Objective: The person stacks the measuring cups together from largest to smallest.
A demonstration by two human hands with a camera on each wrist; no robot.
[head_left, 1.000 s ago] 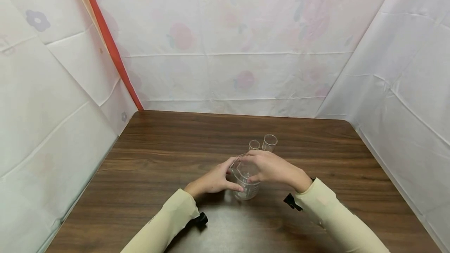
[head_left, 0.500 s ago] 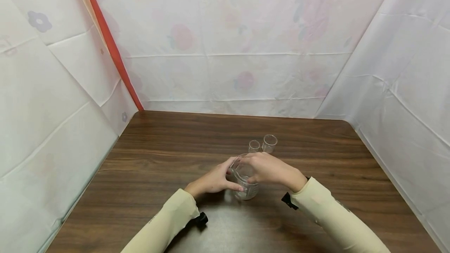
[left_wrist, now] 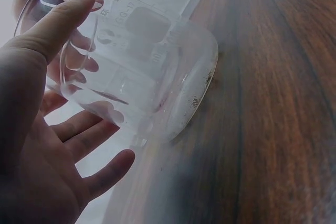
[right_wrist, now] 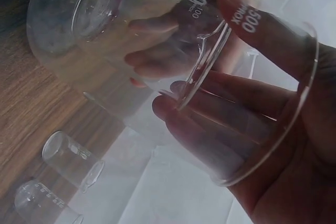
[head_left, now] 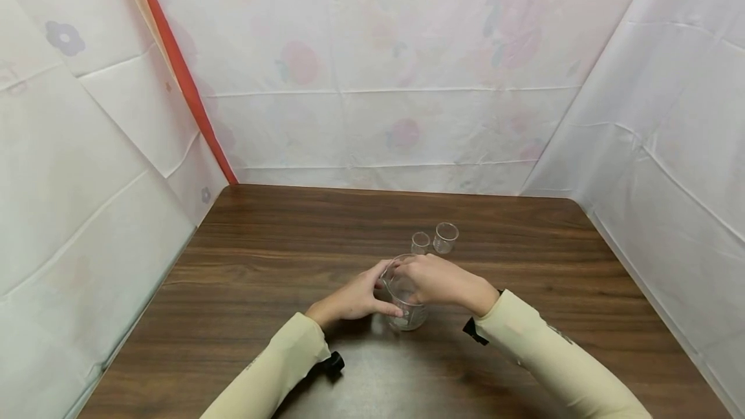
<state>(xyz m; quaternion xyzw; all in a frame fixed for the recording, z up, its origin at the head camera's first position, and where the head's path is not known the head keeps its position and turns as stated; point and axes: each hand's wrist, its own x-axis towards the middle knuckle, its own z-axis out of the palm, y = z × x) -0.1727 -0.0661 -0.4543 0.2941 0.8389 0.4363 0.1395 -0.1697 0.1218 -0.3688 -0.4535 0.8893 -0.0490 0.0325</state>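
Note:
A large clear glass beaker [head_left: 405, 321] with white graduations stands on the wooden table. My left hand [head_left: 355, 294] grips its side, thumb on the near wall and fingers round the far one. A smaller beaker [right_wrist: 197, 30] sits inside the large one, its rim below the outer rim. Reaching in through the mouth, my right hand [head_left: 445, 283] pinches the inner beaker near its rim with thumb and fingertips. In the left wrist view, the large beaker [left_wrist: 152, 77] shows its base near the tabletop. Glare and overlapping glass blur the exact finger contacts.
Two little glass beakers stand just behind the right hand: a smaller one [head_left: 420, 242] and a slightly wider one [head_left: 446, 238]. White patterned sheets [head_left: 372, 128] close off the back and sides of the brown table [head_left: 262, 244].
My right hand has dipped lower and a little left, its fingers deeper in the large beaker. The left hand and the large beaker have stayed put.

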